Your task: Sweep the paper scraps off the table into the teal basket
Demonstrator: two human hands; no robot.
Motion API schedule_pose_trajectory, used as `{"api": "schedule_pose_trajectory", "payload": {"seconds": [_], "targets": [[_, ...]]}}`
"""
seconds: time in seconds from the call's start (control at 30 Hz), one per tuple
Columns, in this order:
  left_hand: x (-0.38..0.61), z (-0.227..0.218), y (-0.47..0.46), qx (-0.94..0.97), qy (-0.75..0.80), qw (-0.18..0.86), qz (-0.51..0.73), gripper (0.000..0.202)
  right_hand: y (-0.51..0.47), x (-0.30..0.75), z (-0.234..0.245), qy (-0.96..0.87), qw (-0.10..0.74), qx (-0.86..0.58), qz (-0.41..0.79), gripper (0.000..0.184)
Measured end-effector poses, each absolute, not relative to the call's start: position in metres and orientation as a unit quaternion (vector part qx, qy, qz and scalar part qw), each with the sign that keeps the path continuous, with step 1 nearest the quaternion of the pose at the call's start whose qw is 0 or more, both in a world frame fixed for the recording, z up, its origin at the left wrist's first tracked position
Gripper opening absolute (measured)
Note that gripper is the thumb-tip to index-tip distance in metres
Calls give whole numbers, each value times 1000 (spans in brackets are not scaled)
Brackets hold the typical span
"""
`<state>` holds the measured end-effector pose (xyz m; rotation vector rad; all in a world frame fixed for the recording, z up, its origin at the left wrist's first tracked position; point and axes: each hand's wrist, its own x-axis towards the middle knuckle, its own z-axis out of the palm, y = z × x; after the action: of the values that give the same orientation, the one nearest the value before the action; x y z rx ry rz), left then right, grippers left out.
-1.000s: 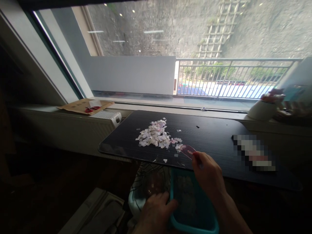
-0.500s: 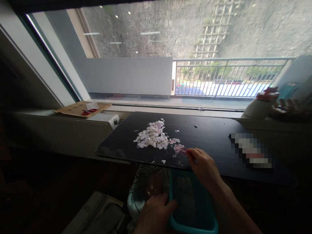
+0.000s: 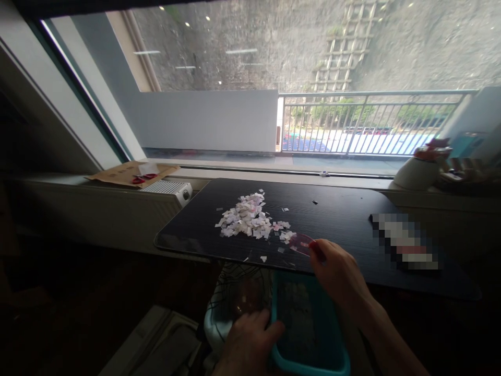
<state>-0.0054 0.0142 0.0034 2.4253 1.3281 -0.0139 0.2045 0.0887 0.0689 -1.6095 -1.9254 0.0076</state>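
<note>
My right hand [image 3: 334, 263] is closed around a pink see-through plastic scoop [image 3: 301, 244], held low over the black tabletop [image 3: 340, 219]. Its rounded tip meets a few paper scraps [image 3: 287, 236]. To the left of it lies a heap of small white paper scraps [image 3: 246, 216], some tinged pink. Below the table edge, my left hand [image 3: 252, 334] is closed on the near left rim of a teal bin [image 3: 342, 344], its thumb across the edge. Dim pale contents lie inside the bin.
A lined second bin [image 3: 213, 326] stands left of the teal one. Red-handled scissors [image 3: 144, 178] rest on a brown paper envelope [image 3: 113, 175] by the radiator [image 3: 168, 190]. A blurred-out flat object [image 3: 407, 245] lies at the table's right. A white vase [image 3: 413, 172] stands by the window.
My right hand has moved slightly right with the scoop. The scraps that were at its blade now lie on the table at its tip. My left hand stays in place.
</note>
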Motion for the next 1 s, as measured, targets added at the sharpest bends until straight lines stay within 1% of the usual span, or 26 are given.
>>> {"api": "schedule_pose_trajectory", "payload": {"seconds": [0.1,0.27,0.4,0.5,0.7,0.87,1.0], "targets": [[-4,4,13,858,477,188,-9,43,83,204,71,-716,320,-620,19,15],[-3,4,12,853,485,193,-2,46,84,188,70,-728,325,-596,94,17],[-5,2,13,856,479,193,3,43,85,199,70,-696,318,-642,42,17],[-4,2,13,857,479,189,-1,42,86,206,73,-687,327,-648,25,18],[-1,0,10,860,486,154,18,42,91,196,69,-709,320,-628,34,18],[-5,-2,13,865,467,185,8,40,89,198,67,-699,335,-630,52,17],[-5,0,13,861,472,191,6,39,85,198,70,-703,319,-631,72,17]]}}
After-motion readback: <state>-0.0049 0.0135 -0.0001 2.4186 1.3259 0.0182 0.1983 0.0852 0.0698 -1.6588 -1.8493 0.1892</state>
